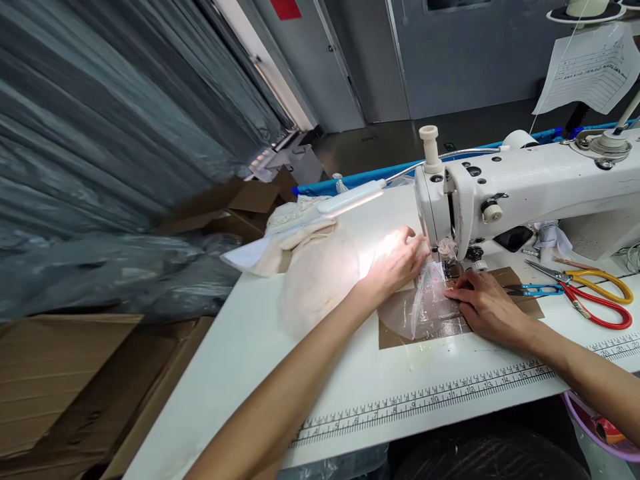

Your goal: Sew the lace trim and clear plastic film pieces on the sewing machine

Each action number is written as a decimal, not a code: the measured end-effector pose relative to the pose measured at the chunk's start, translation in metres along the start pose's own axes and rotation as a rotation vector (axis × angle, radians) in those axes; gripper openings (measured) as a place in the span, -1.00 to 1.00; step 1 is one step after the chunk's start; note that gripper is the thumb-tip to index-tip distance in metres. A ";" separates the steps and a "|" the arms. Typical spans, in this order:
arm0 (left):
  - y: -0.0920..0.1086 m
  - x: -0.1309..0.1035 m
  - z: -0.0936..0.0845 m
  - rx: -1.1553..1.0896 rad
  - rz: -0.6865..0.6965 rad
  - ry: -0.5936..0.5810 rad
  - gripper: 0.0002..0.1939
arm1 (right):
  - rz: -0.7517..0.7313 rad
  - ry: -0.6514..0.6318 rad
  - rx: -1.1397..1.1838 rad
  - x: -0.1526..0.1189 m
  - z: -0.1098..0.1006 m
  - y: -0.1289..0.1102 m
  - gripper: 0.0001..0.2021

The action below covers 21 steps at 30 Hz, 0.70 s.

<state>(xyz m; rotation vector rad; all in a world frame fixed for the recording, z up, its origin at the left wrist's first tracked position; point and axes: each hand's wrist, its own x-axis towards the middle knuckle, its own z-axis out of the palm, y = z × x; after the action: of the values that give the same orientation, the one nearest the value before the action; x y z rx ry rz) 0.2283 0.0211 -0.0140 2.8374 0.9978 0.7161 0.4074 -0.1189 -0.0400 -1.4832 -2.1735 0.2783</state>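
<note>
Sheer white fabric (430, 303) lies under the needle area of a white sewing machine (540, 190), over a brown sheet (393, 337). My left hand (397, 259) is just left of the presser foot (453, 269), its bent fingers closed on the fabric; the glare of a lamp partly washes it out. Close to the foot on the right, my right hand (485, 305) pinches the fabric's edge between thumb and fingers. More pale, gauzy cloth (317, 287) spreads over the table on the left of my left hand.
Red-and-yellow-handled scissors (595, 303) and blue thread snips (537, 290) lie right of my right hand. A lamp (353, 199) reaches over the table. A printed ruler (425, 403) runs along the front edge. Cardboard boxes (65, 373) stand at left, a purple-rimmed bin (595, 433) below right.
</note>
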 end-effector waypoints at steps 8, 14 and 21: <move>0.034 -0.059 -0.039 -0.113 0.612 -0.202 -0.82 | 0.006 -0.086 0.126 0.010 -0.009 0.013 -0.64; 0.038 -0.069 -0.008 -0.139 0.369 -0.043 -0.81 | 0.009 -0.096 0.142 0.010 -0.012 0.012 -0.64; 0.045 -0.061 -0.011 -0.446 -0.188 -0.050 -0.81 | -0.006 -0.101 0.323 0.000 -0.023 0.013 -0.64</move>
<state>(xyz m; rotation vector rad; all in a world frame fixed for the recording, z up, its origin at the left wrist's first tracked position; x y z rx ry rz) 0.2080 -0.0528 -0.0205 2.3356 0.9417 0.7351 0.4295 -0.1158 -0.0262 -1.3045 -2.0878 0.6808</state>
